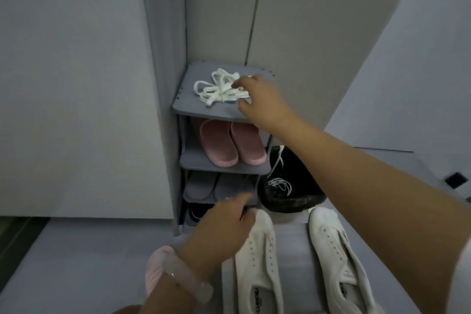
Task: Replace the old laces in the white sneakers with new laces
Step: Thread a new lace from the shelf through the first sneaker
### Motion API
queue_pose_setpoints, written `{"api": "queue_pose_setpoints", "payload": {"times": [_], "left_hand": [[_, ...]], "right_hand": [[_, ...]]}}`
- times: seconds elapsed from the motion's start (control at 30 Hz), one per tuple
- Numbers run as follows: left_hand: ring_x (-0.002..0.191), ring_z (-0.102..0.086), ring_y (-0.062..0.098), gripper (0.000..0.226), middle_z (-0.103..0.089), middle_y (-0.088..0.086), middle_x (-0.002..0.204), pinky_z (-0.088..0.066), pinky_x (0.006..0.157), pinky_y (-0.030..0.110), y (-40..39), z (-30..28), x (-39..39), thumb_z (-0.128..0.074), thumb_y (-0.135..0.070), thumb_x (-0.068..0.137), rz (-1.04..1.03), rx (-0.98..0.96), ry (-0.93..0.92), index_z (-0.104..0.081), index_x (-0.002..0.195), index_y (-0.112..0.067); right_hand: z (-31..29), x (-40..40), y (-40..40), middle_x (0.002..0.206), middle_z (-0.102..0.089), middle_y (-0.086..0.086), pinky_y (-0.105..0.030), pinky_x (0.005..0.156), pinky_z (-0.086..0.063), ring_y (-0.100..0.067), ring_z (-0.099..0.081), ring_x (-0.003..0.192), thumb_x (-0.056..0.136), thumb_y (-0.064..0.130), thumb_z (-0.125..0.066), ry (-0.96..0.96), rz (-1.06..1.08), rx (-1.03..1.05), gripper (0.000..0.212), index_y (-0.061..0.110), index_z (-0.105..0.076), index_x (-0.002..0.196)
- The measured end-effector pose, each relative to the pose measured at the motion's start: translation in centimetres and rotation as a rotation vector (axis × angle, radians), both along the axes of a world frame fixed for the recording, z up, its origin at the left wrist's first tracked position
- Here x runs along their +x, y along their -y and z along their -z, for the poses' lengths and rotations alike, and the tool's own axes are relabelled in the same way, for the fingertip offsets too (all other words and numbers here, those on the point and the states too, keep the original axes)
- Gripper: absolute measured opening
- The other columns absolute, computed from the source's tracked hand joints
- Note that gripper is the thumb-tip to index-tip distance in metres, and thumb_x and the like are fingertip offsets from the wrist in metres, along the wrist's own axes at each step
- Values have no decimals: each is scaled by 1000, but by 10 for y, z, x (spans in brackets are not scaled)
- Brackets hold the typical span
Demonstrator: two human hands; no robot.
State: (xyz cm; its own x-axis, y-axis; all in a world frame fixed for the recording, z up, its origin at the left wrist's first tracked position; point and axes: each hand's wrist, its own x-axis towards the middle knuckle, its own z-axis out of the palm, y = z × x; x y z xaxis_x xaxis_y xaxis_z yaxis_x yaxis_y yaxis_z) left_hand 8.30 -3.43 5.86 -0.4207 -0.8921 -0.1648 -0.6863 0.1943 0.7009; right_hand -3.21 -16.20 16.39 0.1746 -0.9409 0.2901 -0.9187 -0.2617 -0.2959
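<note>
White laces (220, 89) lie in a loose tangle on the top shelf of a grey shoe rack (204, 107) standing in the corner. My right hand (260, 99) is stretched out to that shelf, its fingers curled down onto the right edge of the tangle; I think they are pinching a strand, though the fingertips are blurred where they meet it. My left hand (224, 224) hangs lower, in front of the rack's bottom shelves, with the fingers loosely extended and nothing held. A pale pink bangle (188, 280) sits on that wrist.

Both white sneakers (257, 257) rest on the floor nearest me, toes pointing toward the rack, eyelets bare and tongues loose, one to the left and one (334, 250) to the right. Just beyond them, beside the rack, sits a black bin (288, 186) with a white lace (280, 181) draped over it. Pink slippers (232, 143) fill the second shelf, grey slippers (204, 186) the third, and a dark pair shows dimly below.
</note>
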Motion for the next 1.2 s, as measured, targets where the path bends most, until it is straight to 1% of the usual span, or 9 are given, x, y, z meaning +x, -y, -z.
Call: {"api": "queue_pose_setpoints", "payload": {"times": [0.23,0.33,0.5,0.6,0.67,0.73,0.9,1.0,1.2], "left_hand": [[89,-62,19,29,-59,0,104,-46,77,21,31,-19,54,-44,-19,96,-299,-113,-310,-55,123,-17],[83,-63,22,25,-58,-5,83,-43,66,10,36,-18,58,-45,-15,95,-342,-138,-369,-60,116,-16],[78,-63,13,21,-62,-2,94,-51,77,25,39,-23,50,-44,-14,95,-384,-60,-520,-61,101,-24],[71,-61,8,25,-63,-5,91,-52,74,22,36,-29,43,-41,-14,97,-386,56,-687,-58,87,-28],[73,-63,14,26,-65,4,91,-53,73,24,36,-35,39,-35,-20,99,-416,199,-864,-58,87,-25],[78,-64,22,31,-65,13,93,-56,72,27,37,-43,36,-29,-31,100,-439,438,-1131,-57,97,-17],[89,-66,30,62,-62,23,116,-57,74,38,36,-45,28,-25,-50,96,-315,865,-1565,-46,130,-2],[55,-62,17,45,-68,15,89,-53,50,20,33,-44,18,-34,-35,97,-335,913,-1589,-49,123,-2],[28,-27,2,24,-51,-1,52,-16,32,10,32,-33,1,-34,-18,99,-426,718,-1303,-54,88,-10]], "right_hand": [[23,41,60,136,-40,-17,-41,105,-35,-36,-36,129,90,23,-56,-283,28,121,39,18,-53,129],[22,39,68,124,-52,-22,-40,93,-41,-39,-47,117,91,13,-50,-304,57,-51,28,3,-59,116],[-6,16,71,105,-65,-18,-34,80,-45,-34,-60,97,93,20,-50,-90,142,-245,25,4,-67,102],[-34,9,58,88,-68,-11,-33,77,-50,-23,-63,83,92,24,-53,368,119,-264,22,10,-68,88],[-51,13,30,83,-67,0,-27,74,-53,-11,-62,77,91,17,-52,806,-6,-163,16,19,-63,79],[-54,16,-13,83,-68,6,-23,74,-53,-8,-65,79,91,12,-49,1003,-181,9,16,20,-60,82],[14,16,-144,82,-67,-9,-29,68,-54,-18,-66,70,91,12,-49,712,-379,528,12,11,-59,84],[52,6,-186,76,-55,-15,-36,63,-47,-19,-58,63,90,18,-50,676,-272,764,17,1,-54,88],[63,-14,-215,59,-56,17,-7,59,-38,7,-53,53,94,17,-51,688,-148,1057,23,22,-54,72]]}}
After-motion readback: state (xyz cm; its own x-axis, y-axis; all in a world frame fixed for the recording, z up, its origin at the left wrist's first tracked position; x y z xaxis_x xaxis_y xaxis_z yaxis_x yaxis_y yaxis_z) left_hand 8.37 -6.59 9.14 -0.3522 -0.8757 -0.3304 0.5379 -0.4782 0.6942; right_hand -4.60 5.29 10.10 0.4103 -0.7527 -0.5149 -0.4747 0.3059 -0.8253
